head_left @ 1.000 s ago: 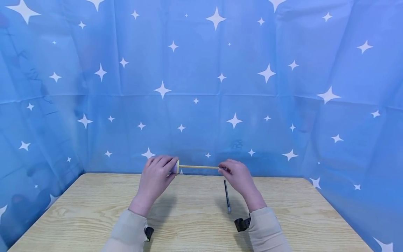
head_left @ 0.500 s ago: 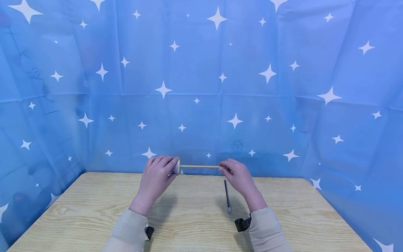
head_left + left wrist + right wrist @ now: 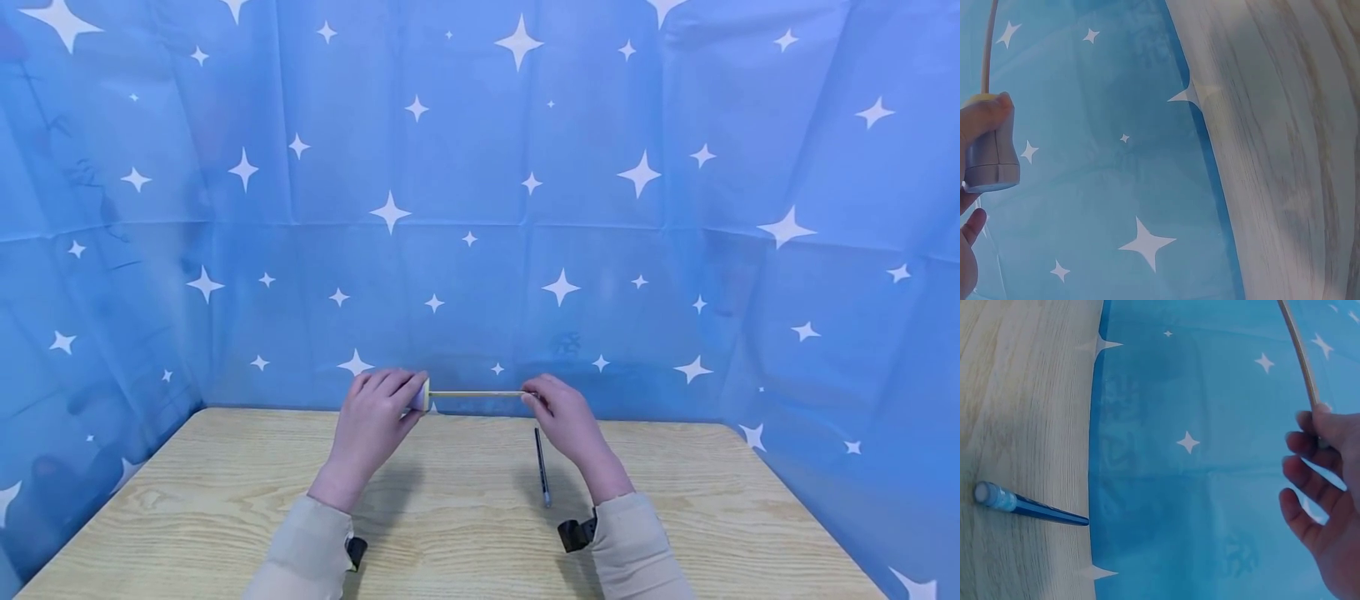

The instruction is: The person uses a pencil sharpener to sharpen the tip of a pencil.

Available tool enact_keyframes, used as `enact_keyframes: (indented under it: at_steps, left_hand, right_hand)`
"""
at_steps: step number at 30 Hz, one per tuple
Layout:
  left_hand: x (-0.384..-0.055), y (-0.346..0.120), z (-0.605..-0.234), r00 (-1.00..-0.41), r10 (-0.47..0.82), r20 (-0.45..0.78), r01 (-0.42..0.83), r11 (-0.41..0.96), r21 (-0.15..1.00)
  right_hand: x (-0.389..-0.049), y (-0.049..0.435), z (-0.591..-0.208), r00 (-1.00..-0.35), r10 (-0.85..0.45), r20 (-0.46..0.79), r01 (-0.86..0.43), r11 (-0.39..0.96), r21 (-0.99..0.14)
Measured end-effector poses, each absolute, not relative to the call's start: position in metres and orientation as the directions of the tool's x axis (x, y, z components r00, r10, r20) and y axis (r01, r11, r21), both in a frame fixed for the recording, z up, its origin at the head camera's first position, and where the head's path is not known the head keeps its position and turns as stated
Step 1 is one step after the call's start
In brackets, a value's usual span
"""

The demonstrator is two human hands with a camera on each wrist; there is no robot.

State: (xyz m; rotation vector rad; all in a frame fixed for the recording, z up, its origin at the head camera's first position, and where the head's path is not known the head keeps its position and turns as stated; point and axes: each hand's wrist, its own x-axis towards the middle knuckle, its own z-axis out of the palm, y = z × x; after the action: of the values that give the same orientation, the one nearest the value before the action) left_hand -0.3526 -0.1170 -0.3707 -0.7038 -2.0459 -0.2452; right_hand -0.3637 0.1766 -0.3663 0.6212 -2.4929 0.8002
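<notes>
My left hand (image 3: 371, 433) grips a pale lilac barrel with a yellow rim, which looks like a pencil sharpener (image 3: 994, 150). Out of its rimmed end runs a thin yellow pencil (image 3: 476, 393), level above the far edge of the table. The thumb and fingertips of my right hand (image 3: 570, 425) pinch the pencil's other end, which they partly cover. In the right wrist view the lower fingers are loosely bent, clear of the pencil. Its end inside the sharpener is hidden. Below my right hand, a dark pencil (image 3: 542, 467) with a pale end lies on the table.
The wooden table (image 3: 465, 517) ends just beyond my hands. A blue cloth (image 3: 480, 275) with white stars hangs behind it and along both sides. Black wrist devices sit at both cuffs, the right device (image 3: 576, 535) being plainer to see.
Both hands stay almost in place. My right fingertips have shifted slightly upward at the pencil's end, and the pencil's right end has risen a little with them. The dark pencil has not moved.
</notes>
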Motion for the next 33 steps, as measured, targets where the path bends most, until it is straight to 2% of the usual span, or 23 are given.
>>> enact_keyframes:
  at_steps: [7, 19, 33]
  left_hand:
    - [-0.355, -0.122, -0.370, -0.417, 0.367, 0.831, 0.568, 0.819, -0.076]
    - [-0.353, -0.124, -0.369, -0.415, 0.356, 0.837, 0.582, 0.811, -0.057]
    - [-0.353, -0.120, -0.371, -0.423, 0.372, 0.827, 0.573, 0.816, -0.074]
  right_hand:
    - [-0.364, 0.171, -0.365, -0.802, -0.240, 0.548, -0.529, 0.713, -0.461]
    - [-0.360, 0.164, -0.368, -0.750, -0.226, 0.622, -0.574, 0.690, -0.441]
    - [-0.362, 0.159, -0.374, -0.627, -0.270, 0.731, -0.670, 0.666, -0.329]
